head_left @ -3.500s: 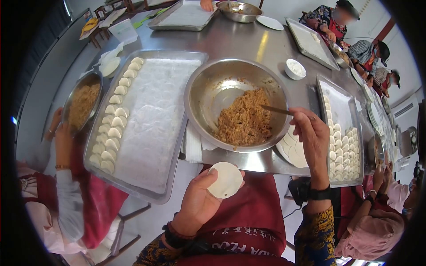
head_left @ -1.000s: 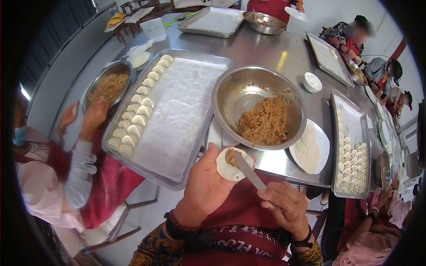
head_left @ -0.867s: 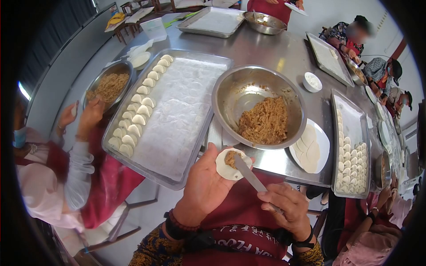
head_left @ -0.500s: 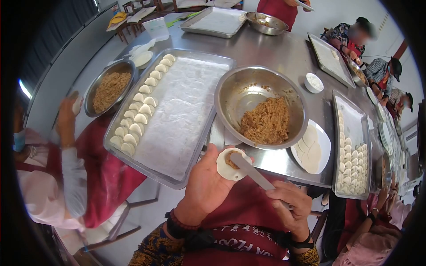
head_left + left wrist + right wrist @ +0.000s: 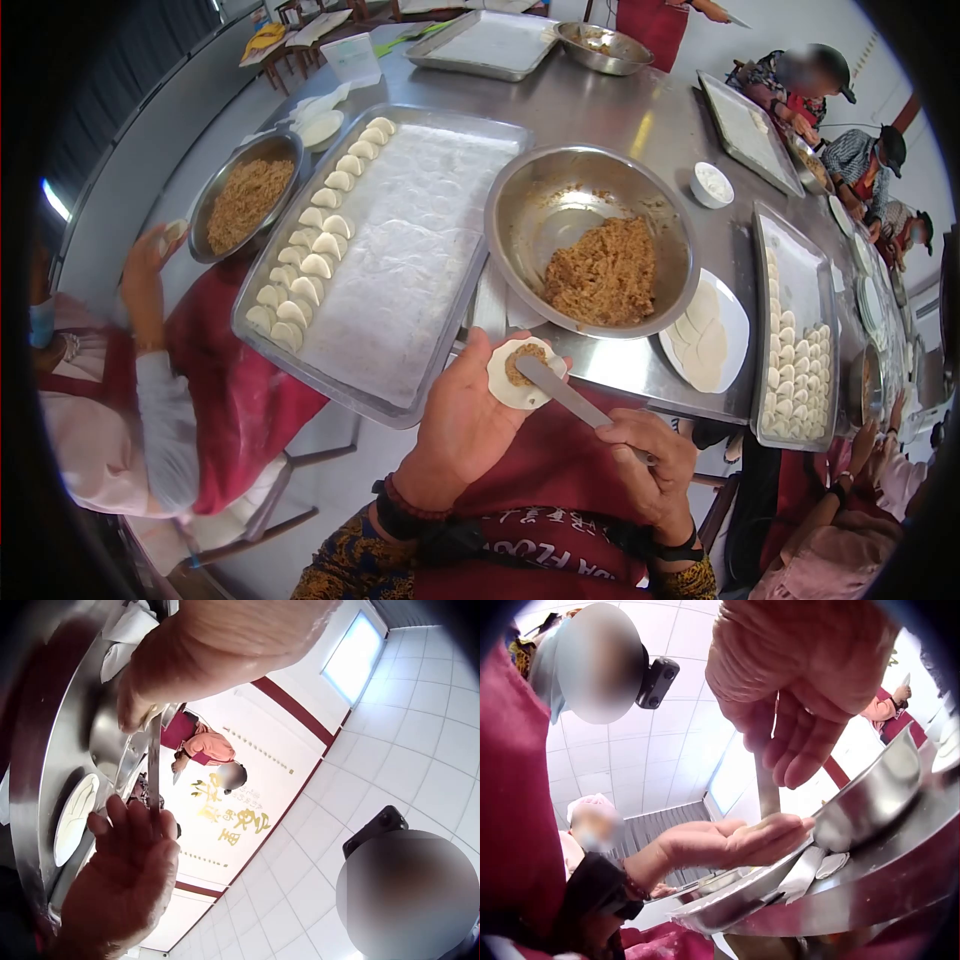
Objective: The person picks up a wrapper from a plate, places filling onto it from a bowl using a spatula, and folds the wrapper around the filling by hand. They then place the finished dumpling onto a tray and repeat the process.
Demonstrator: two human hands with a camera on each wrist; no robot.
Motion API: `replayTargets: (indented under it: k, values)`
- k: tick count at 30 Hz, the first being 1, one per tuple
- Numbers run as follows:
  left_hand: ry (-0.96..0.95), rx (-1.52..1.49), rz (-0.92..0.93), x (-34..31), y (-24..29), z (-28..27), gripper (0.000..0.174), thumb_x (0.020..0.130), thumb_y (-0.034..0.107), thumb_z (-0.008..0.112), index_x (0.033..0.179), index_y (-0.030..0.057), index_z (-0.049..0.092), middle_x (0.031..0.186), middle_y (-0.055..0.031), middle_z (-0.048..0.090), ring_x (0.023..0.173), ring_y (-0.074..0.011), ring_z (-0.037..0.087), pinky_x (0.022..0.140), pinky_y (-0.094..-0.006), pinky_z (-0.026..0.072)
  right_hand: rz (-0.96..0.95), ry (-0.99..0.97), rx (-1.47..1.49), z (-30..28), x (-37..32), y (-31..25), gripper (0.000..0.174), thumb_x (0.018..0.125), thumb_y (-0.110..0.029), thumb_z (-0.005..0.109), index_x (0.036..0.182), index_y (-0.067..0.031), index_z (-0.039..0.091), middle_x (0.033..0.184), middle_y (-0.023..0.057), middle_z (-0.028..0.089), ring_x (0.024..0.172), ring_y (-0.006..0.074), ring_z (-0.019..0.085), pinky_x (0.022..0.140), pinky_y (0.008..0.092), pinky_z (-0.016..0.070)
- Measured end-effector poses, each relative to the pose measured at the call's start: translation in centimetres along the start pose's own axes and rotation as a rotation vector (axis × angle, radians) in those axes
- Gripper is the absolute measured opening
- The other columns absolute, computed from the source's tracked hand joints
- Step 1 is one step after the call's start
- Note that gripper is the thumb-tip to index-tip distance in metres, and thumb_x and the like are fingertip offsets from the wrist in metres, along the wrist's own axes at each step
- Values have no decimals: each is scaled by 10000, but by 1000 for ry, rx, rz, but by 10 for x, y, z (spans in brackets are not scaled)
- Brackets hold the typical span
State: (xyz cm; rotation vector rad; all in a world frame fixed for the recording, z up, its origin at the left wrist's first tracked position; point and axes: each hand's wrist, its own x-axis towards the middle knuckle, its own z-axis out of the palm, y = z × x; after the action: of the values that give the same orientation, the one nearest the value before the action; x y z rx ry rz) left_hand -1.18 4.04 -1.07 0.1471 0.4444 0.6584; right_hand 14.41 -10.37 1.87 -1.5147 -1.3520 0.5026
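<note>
Nearest first, as I log it from my end: left hand (image 5: 465, 415), palm up, fingers fairly straight, bearing one dough round (image 5: 508, 393); on that round, a dab of filling (image 5: 522, 360). Right hand (image 5: 652, 455), fingers curled, gripping a flat knife (image 5: 573, 396), its tip on the filling.

Handling note, my judgement: blade nearly flat, light strokes, filling pressed to the middle, dough edge left clean; the palm should be level and steady, since a hard push could tear the dough.

Next out: one large steel bowl (image 5: 520, 225), with a mound of filling; one white plate (image 5: 737, 335), with dough rounds; to the left, one floured tray (image 5: 400, 260), folded dumplings (image 5: 318, 265) in rows along its left side; to the right, another tray (image 5: 790, 240), partly filled.

Surface: shiny metal table (image 5: 560, 105), carrying a small white bowl (image 5: 712, 186).

Room: people seated along the right; dark curtain (image 5: 110, 90); tiled ceiling (image 5: 431, 727); pale wall with gold lettering (image 5: 238, 817).
</note>
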Motion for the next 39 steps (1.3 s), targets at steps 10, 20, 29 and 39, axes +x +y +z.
replayTargets:
  k: [10, 20, 29, 39]
  values:
    - [31, 61, -47, 4, -8, 2, 633, 1061, 416, 193, 1298, -139, 384, 1323, -289, 484, 1289, -439, 446, 1122, -529, 345, 210, 292, -57, -35, 61, 11, 195, 938, -149, 627, 1005, 23, 692, 856, 101, 703, 748, 123, 648, 653, 273, 513]
    - [6, 25, -100, 0, -17, 7, 626, 1056, 431, 205, 1282, -112, 422, 1308, -281, 506, 1292, -446, 444, 1126, -524, 345, 38, 162, -440, -34, 91, 52, 281, 845, -165, 733, 1088, -32, 685, 837, 81, 682, 663, 144, 621, 598, 279, 482]
    - [-73, 4, -183, -3, -24, 10, 613, 1055, 431, 224, 1296, -95, 428, 1320, -259, 507, 1306, -412, 441, 1133, -499, 342, -33, 138, -277, -6, 13, 25, 286, 740, -96, 785, 1011, -67, 698, 1089, 96, 685, 961, 241, 641, 822, 335, 512]
    - [-89, 18, -224, -7, -36, 1, 564, 1065, 422, 219, 1326, -35, 422, 1315, -150, 517, 1237, -248, 499, 1080, -408, 391, -88, 9, -82, 7, 5, 32, 174, 757, -132, 753, 913, -73, 707, 1205, 67, 667, 1120, 276, 581, 943, 365, 458]
